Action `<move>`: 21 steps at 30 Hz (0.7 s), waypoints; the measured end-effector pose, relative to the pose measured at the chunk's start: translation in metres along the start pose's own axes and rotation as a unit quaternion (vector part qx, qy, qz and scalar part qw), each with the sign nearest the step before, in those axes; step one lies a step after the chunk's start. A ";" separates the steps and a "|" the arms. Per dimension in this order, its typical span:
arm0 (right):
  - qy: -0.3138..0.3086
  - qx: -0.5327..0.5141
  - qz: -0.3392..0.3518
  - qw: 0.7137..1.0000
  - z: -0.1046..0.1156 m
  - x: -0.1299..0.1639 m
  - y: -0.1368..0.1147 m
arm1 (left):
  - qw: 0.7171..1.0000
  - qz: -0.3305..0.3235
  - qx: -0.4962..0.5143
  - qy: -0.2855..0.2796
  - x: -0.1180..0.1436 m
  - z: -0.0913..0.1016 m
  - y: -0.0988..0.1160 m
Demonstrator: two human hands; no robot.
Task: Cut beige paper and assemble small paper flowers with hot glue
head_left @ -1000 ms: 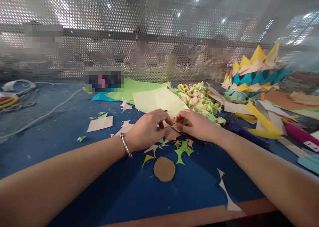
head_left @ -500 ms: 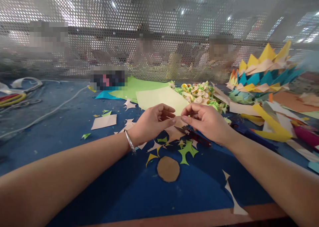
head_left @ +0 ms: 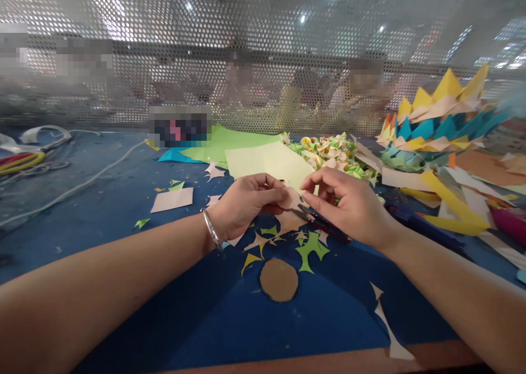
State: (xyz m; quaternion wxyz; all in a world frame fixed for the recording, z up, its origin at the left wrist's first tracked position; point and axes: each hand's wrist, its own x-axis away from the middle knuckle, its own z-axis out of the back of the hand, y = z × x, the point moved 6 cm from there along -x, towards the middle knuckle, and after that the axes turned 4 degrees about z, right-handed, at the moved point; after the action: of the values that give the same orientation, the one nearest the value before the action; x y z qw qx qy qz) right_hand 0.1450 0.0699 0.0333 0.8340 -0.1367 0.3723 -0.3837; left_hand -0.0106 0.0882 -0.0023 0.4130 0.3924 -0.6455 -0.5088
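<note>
Between the thumb and fingers of my left hand is a small pale pink paper circle. My right hand is just to the right of it, thumb and fingertips apart, with nothing visible between them. A pair of scissors lies on the table under my right hand, partly hidden by it. Below the hands, green paper scraps and other offcuts are scattered about. Nearer to me a round brown cardboard disc lies flat on the blue table.
Pale yellow and green sheets lie behind my hands, beside a heap of small paper pieces. A layered spiky paper model stands at the right. A white cord crosses the left side. A perforated metal screen closes off the back.
Both hands held the paper half a second ago. My right hand has moved slightly right, off it, and the paper circle now faces me in my left hand.
</note>
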 end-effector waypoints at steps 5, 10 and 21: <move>-0.029 0.042 0.098 0.994 -0.004 -0.001 -0.014 | 0.998 0.034 0.049 0.010 0.000 0.000 -0.001; -0.014 0.044 0.139 0.989 -0.005 0.000 -0.016 | 0.997 0.051 0.050 -0.011 0.001 -0.003 -0.003; -0.003 0.003 0.038 0.999 -0.005 -0.001 -0.007 | 0.997 -0.028 -0.040 -0.060 0.007 -0.014 0.002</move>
State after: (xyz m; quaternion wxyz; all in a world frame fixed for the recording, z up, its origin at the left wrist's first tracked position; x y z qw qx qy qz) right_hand 0.1373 0.0658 0.0345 0.8495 -0.1212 0.3739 -0.3519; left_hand -0.0003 0.0773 0.0030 0.3744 0.3620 -0.6368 -0.5685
